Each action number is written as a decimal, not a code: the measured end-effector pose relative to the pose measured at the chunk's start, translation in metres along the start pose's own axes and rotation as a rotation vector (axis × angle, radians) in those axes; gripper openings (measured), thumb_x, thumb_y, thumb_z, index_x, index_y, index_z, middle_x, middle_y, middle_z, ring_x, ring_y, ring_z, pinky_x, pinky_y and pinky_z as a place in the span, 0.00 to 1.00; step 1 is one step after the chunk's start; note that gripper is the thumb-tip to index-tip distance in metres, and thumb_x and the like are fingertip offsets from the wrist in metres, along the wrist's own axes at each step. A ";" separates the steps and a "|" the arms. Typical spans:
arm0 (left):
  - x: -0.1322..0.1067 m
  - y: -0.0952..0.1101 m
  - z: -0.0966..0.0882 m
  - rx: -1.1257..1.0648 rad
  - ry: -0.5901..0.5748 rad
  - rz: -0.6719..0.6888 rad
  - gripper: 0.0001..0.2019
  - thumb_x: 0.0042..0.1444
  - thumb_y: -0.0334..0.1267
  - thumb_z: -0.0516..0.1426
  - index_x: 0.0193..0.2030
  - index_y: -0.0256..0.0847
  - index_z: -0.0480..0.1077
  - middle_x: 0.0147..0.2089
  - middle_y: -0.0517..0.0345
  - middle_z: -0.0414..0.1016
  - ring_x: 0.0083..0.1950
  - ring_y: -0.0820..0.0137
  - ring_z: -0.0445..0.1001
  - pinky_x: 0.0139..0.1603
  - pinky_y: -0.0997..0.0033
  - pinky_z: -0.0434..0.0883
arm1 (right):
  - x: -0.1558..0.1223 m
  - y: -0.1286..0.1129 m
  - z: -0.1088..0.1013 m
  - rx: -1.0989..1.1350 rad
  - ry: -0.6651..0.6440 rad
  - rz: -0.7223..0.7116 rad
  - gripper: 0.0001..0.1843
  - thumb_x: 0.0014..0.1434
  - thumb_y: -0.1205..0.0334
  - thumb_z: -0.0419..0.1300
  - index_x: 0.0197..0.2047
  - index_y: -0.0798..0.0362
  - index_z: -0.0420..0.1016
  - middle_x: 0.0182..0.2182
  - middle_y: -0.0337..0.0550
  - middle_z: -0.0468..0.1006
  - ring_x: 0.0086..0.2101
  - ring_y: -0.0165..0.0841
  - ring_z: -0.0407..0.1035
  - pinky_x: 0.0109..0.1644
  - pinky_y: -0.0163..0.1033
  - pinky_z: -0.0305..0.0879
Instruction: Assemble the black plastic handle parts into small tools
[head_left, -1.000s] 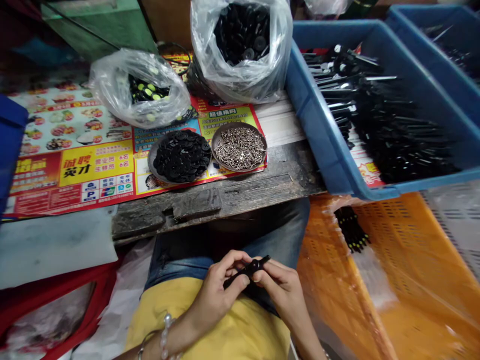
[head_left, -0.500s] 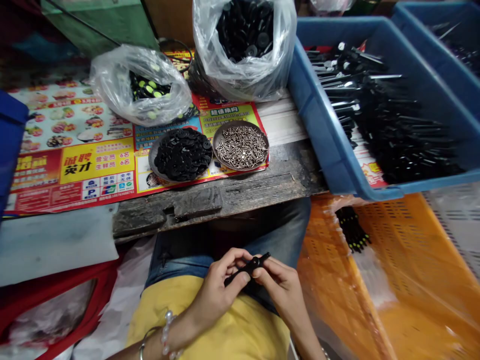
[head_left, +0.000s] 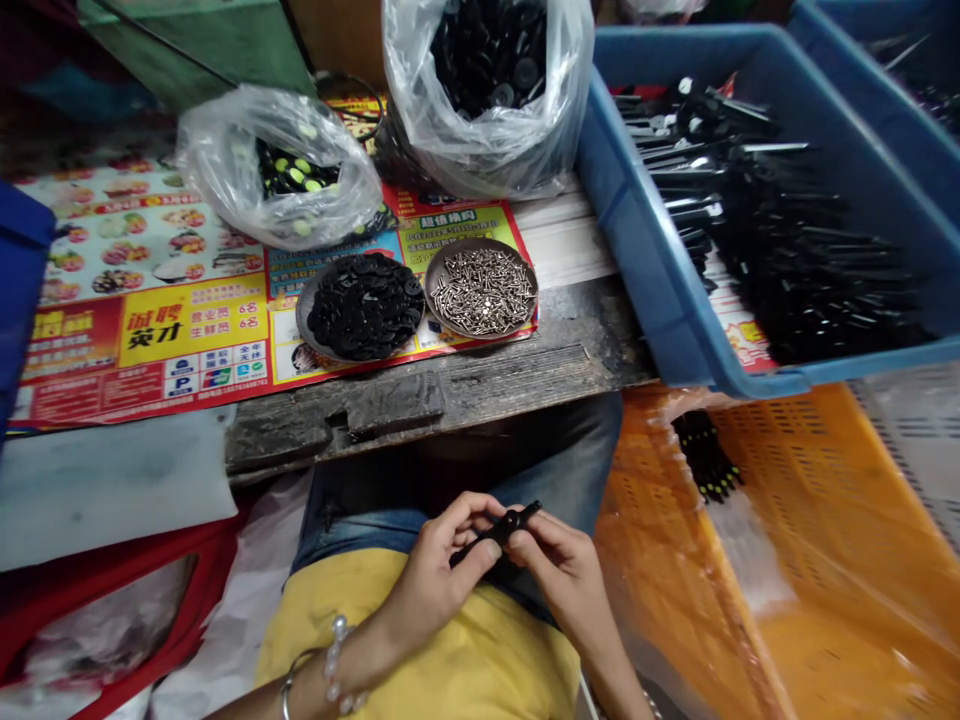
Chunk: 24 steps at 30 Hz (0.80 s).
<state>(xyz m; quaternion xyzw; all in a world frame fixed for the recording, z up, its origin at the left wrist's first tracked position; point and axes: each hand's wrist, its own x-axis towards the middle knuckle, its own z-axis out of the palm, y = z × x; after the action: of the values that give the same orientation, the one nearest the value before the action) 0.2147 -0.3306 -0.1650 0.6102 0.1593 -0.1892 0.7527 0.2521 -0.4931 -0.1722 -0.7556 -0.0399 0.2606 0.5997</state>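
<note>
Over my lap, both hands pinch one slim black plastic part (head_left: pixel 501 527). My left hand (head_left: pixel 439 570) grips its lower end with curled fingers. My right hand (head_left: pixel 566 570) closes its fingertips on the upper end, where a round knob shows. On the worn wooden bench above stand a metal dish of black round discs (head_left: pixel 365 305) and a metal dish of small silver screws (head_left: pixel 481 290).
Two clear plastic bags sit behind the dishes: one with black and yellow-green pieces (head_left: pixel 281 180), one with black discs (head_left: pixel 487 85). A blue crate (head_left: pixel 645 250) of long black parts is at right, an orange crate (head_left: pixel 787 560) with a few finished pieces below it.
The hands stay together on the black part with only small finger shifts. The view has drifted slightly.
</note>
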 end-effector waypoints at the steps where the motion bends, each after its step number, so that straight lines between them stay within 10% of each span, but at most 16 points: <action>1: 0.000 0.001 0.000 -0.010 -0.003 -0.001 0.09 0.58 0.35 0.57 0.47 0.41 0.68 0.41 0.57 0.73 0.41 0.68 0.72 0.43 0.71 0.69 | 0.000 0.000 0.000 0.005 0.000 -0.003 0.18 0.62 0.54 0.58 0.23 0.54 0.69 0.23 0.38 0.66 0.27 0.30 0.60 0.30 0.34 0.55; 24: -0.001 0.002 0.001 -0.043 -0.024 0.004 0.08 0.60 0.34 0.57 0.46 0.41 0.68 0.39 0.58 0.74 0.41 0.68 0.74 0.43 0.71 0.68 | -0.001 -0.001 0.001 0.006 0.034 -0.031 0.18 0.61 0.58 0.58 0.20 0.53 0.70 0.21 0.37 0.66 0.24 0.31 0.61 0.28 0.35 0.54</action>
<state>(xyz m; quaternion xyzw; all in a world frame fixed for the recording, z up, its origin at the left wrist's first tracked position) 0.2145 -0.3308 -0.1627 0.5917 0.1529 -0.1913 0.7680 0.2512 -0.4929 -0.1710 -0.7574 -0.0405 0.2383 0.6066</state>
